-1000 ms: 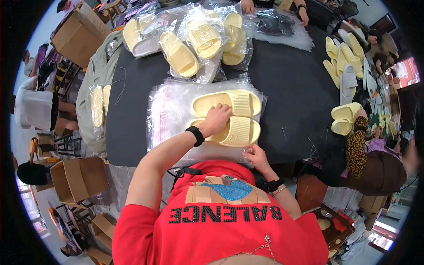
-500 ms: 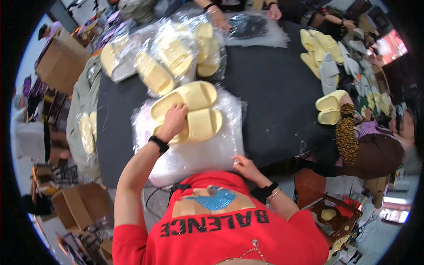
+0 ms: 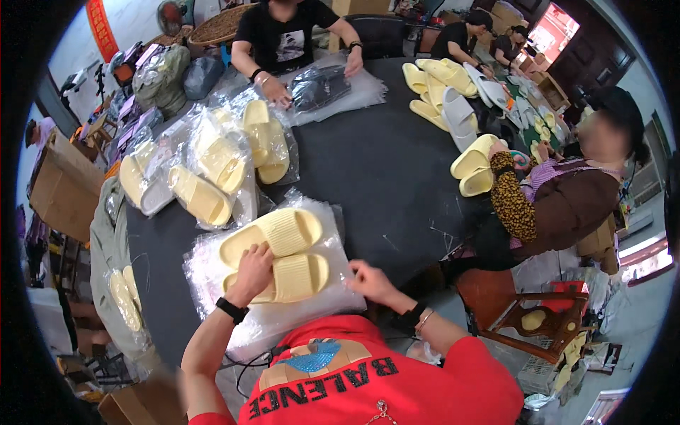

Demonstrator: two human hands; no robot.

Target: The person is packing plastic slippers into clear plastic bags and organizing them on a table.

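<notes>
A pair of pale yellow slippers (image 3: 301, 278) lies side by side on a stack of clear plastic bags (image 3: 280, 327) at the table's near edge. My left hand (image 3: 253, 271) grips the pair where the inner edges of the soles meet, fingers curled over them. At the right edge of the stack, my right hand (image 3: 372, 282) has bent fingers pinching the border of a bag. Its fingertips are small and partly blurred.
Bagged yellow slippers (image 3: 202, 195) lie beyond my left hand on the dark table (image 3: 382, 170). Across it a person handles a bagged black item (image 3: 322, 88). At right, a person in a patterned sleeve holds yellow slippers (image 3: 473, 166) near loose ones. A wooden chair (image 3: 489, 297) stands lower right.
The view has tilted up and turned, so the table and bagged slippers sit lower and further left. My left hand stays on the slippers; my right stays by the bags' right edge.
</notes>
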